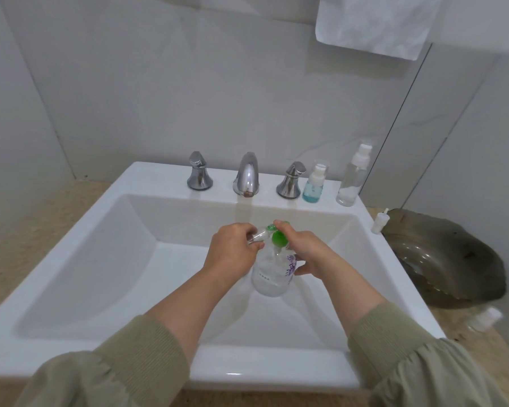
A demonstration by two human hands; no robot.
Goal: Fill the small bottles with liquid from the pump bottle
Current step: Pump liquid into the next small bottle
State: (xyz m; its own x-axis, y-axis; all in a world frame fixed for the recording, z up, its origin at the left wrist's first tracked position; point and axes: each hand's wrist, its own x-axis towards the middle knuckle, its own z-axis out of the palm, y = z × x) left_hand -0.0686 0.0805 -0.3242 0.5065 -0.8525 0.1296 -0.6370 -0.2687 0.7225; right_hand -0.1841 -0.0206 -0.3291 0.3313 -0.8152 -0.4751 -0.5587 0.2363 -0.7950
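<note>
Over the middle of the sink (100,259), the clear pump bottle (269,277) is held by the right hand (309,254), thumb curled round its body and a finger on the green pump head (279,238). It looks like light, stiff plastic, probably slippery when wet, so the waist seems the surest hold. The left hand (232,248) pinches a small bottle (257,236) at the spout; it looks tiny and easily tipped.

Small bottle (257,237) mostly hidden by fingers (247,228) of the left hand (232,249); towel (373,22) cut off at top edge
</note>
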